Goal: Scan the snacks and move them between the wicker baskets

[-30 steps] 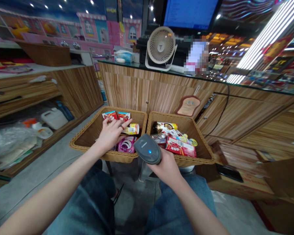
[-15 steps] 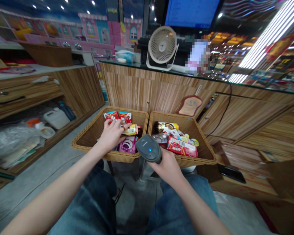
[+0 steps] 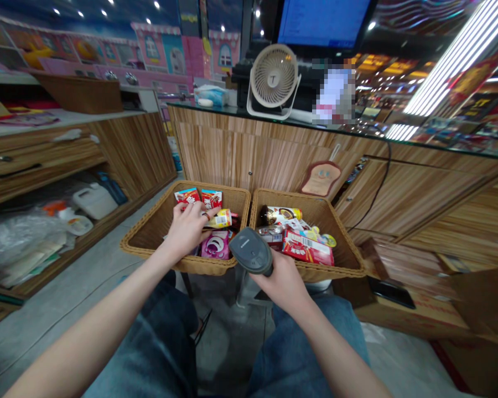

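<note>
My left hand (image 3: 190, 226) reaches into the left wicker basket (image 3: 143, 246). Its thumb and fingers are around the near end of a bottle with a yellow label (image 3: 223, 219), whose barcode faces up. Behind those fingers stand red snack packs (image 3: 211, 198), and a purple pack (image 3: 216, 245) lies just below. In my right hand (image 3: 285, 276) is a dark grey barcode scanner (image 3: 251, 251), its head over the gap between the baskets and tipped toward the left one. The scanner's handle is mostly hidden by my fingers.
The right wicker basket (image 3: 351, 257) holds a red box (image 3: 307, 247), a dark bottle (image 3: 280, 214) and small packs. A wooden counter (image 3: 216, 141) carries a fan (image 3: 274, 77) and a monitor (image 3: 323, 22). A phone (image 3: 392, 292) rests on a cardboard box (image 3: 419, 315) at right.
The blue light on top of the scanner was lit and is now off. Both hands stay nearly where they were.
</note>
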Available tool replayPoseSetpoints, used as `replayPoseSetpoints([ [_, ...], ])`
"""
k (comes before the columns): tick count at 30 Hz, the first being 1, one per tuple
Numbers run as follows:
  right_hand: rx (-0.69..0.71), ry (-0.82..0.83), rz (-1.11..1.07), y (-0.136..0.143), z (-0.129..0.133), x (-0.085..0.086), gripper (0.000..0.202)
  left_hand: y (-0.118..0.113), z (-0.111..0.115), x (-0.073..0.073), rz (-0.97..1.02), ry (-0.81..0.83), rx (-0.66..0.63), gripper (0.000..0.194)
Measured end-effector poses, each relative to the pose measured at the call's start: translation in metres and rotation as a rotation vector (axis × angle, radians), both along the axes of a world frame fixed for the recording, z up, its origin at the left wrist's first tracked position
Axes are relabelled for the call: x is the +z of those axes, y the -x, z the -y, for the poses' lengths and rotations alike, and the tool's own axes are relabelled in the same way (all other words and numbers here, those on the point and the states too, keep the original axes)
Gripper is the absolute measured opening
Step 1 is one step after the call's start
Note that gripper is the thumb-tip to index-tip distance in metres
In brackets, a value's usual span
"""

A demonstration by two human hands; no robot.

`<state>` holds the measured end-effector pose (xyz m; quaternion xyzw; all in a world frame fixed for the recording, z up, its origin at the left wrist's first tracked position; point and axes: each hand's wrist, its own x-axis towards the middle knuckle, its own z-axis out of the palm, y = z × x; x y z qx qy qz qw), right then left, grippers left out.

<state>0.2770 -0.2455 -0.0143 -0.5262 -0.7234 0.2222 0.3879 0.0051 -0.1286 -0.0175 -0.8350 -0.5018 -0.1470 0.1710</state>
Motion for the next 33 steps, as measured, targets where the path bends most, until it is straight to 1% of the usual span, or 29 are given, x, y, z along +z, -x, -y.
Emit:
replayPoseSetpoints([
  [2,0.011,-0.006,0.001,0.000,0.000,0.001,0.012,0.000,0.001,0.001,0.016,-0.012,-0.003,0.066],
  [5,0.038,-0.044,-0.014,-0.001,0.001,0.002,0.013,-0.002,0.003,0.005,0.021,-0.074,-0.028,0.065],
  [8,0.066,-0.100,-0.056,-0.002,0.003,0.003,0.012,-0.016,0.004,0.014,0.017,-0.157,-0.090,0.064],
  [9,0.079,-0.126,-0.073,-0.002,0.004,0.004,0.012,-0.025,0.004,0.018,0.023,-0.179,-0.118,0.064],
  [11,0.106,-0.191,-0.100,-0.004,0.006,0.005,0.012,-0.050,0.001,0.025,0.043,-0.212,-0.185,0.064],
  [14,0.130,-0.280,-0.114,-0.006,0.008,0.005,0.013,-0.100,-0.010,0.033,0.075,-0.238,-0.333,0.063],
  [15,0.136,-0.301,-0.120,-0.007,0.008,0.005,0.012,-0.118,-0.014,0.034,0.088,-0.238,-0.385,0.063],
  [17,0.147,-0.327,-0.135,-0.007,0.008,0.005,0.011,-0.150,-0.020,0.034,0.105,-0.201,-0.447,0.066],
  [19,0.148,-0.330,-0.144,-0.006,0.008,0.005,0.012,-0.170,-0.024,0.030,0.110,-0.142,-0.457,0.072],
  [20,0.145,-0.327,-0.145,-0.006,0.008,0.005,0.012,-0.175,-0.024,0.028,0.115,-0.112,-0.450,0.075],
  [22,0.143,-0.321,-0.136,-0.007,0.008,0.005,0.012,-0.171,-0.024,0.023,0.128,-0.064,-0.425,0.077],
  [24,0.144,-0.325,-0.115,-0.008,0.009,0.005,0.012,-0.152,-0.024,0.019,0.135,-0.028,-0.388,0.078],
  [26,0.146,-0.329,-0.093,-0.009,0.010,0.006,0.011,-0.123,-0.027,0.017,0.134,0.007,-0.316,0.077],
  [28,0.143,-0.334,-0.081,-0.009,0.011,0.007,0.009,-0.088,-0.033,0.017,0.125,0.054,-0.213,0.075],
  [30,0.145,-0.335,-0.079,-0.009,0.010,0.007,0.008,-0.053,-0.045,0.019,0.107,0.108,-0.068,0.078],
  [32,0.157,-0.334,-0.081,-0.007,0.009,0.007,0.008,-0.022,-0.059,0.019,0.053,0.210,0.093,0.084],
  [33,0.163,-0.331,-0.082,-0.006,0.009,0.006,0.009,-0.010,-0.067,0.019,0.006,0.266,0.149,0.087],
])
